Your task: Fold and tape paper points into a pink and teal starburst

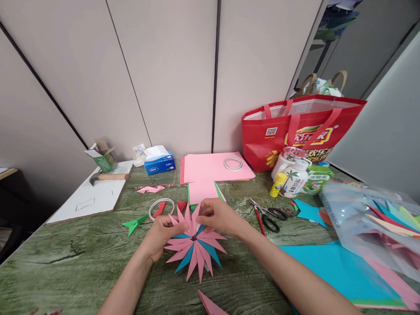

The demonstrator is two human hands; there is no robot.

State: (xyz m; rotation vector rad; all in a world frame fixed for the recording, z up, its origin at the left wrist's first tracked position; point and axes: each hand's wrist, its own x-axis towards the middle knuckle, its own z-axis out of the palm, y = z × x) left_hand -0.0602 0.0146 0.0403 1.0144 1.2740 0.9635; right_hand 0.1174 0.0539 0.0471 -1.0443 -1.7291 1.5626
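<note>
Holding the paper star [198,250], left hand [160,233] and right hand [219,216] each have a narrow, pinching grip

My head view, both arms: the left forearm [126,282], bare, enters at the lower edge and rises obliquely rightward; the right forearm [289,269], likewise bare, runs from the lower right up and leftward, showing the greater length; the two converge near the middle of my view, hands apart. The left wrist [149,255] leads to the left hand [162,231], its thumb reaching rightward, its fingers bent and partly hidden from me; the right wrist [239,226] leads to the right hand [217,215], set slightly higher, back uppermost, fingers curled down and in, thumb pointing leftward; I read both grips as pinches.
</note>
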